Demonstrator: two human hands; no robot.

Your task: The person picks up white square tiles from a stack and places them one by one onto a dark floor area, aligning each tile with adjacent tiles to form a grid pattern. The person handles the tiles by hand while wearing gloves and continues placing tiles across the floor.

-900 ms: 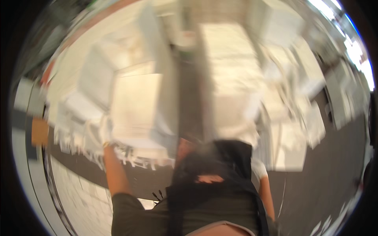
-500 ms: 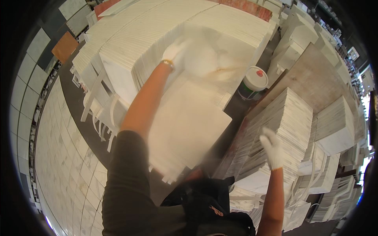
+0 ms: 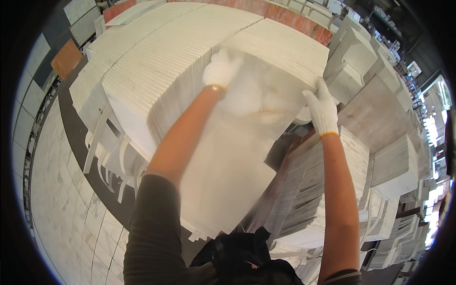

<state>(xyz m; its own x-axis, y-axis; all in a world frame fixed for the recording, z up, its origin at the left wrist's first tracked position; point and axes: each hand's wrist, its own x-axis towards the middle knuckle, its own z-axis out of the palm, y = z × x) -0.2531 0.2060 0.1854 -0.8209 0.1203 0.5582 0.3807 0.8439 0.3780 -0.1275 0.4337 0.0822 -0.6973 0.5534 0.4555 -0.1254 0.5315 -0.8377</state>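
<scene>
A grey-white marble tile [image 3: 266, 95] with a brownish vein leans at the front of a long row of upright tiles [image 3: 166, 52]. My left hand [image 3: 222, 71], in a white knit glove, grips this tile at its upper left edge, thumb on the face; the other fingertips are partly hidden. My right hand [image 3: 324, 107], gloved too, is at the tile's upper right corner with thumb and fingers apart, holding nothing. Below the veined tile, nearer my body, lies a plain pale tile surface [image 3: 223, 175].
A second row of tiles [image 3: 304, 190] stands to my right, beside a large brownish board [image 3: 375, 107]. Behind my right hand a white bucket [image 3: 303, 115] is mostly hidden. Loose white straps [image 3: 102, 142] hang at the left, above a light tiled floor [image 3: 71, 190].
My right hand has moved up and left from above the right-hand row to the veined tile's corner. My left hand remains at the upper left edge. The view has shifted slightly.
</scene>
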